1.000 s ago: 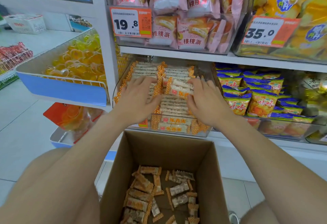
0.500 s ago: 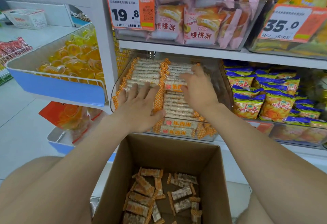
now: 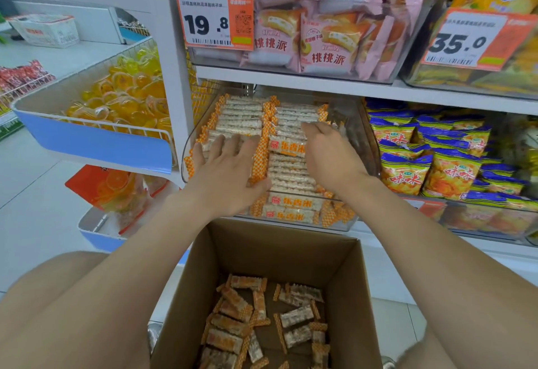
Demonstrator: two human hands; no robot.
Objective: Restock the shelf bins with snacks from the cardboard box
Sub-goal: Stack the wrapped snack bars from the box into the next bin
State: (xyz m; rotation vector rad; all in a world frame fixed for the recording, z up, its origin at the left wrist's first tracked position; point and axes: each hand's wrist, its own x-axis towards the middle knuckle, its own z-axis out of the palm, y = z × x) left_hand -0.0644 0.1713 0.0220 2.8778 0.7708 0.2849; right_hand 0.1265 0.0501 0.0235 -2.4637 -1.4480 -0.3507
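A clear shelf bin point(image 3: 187, 165) holds two neat columns of orange-and-white rice bars point(image 3: 291, 178). My left hand point(image 3: 227, 170) lies flat with spread fingers on the left column. My right hand point(image 3: 330, 156) rests on the right column, its fingers bent down over the bars farther back, next to one bar lying label-up point(image 3: 286, 147). Neither hand lifts anything. Below, the open cardboard box point(image 3: 262, 249) sits between my knees, with several loose bars point(image 3: 247, 325) scattered on its bottom.
Pink pastry packs point(image 3: 323, 39) fill the bin on the shelf above, behind a 19.8 price tag point(image 3: 212, 22). Blue-and-yellow snack bags point(image 3: 422, 165) fill the bin to the right. A wire basket of yellow jelly cups point(image 3: 125, 98) juts out at left.
Both hands have stayed on the bars in the bin. My right hand has moved a little farther back along the right column, and my left hand has settled flat on the left column.
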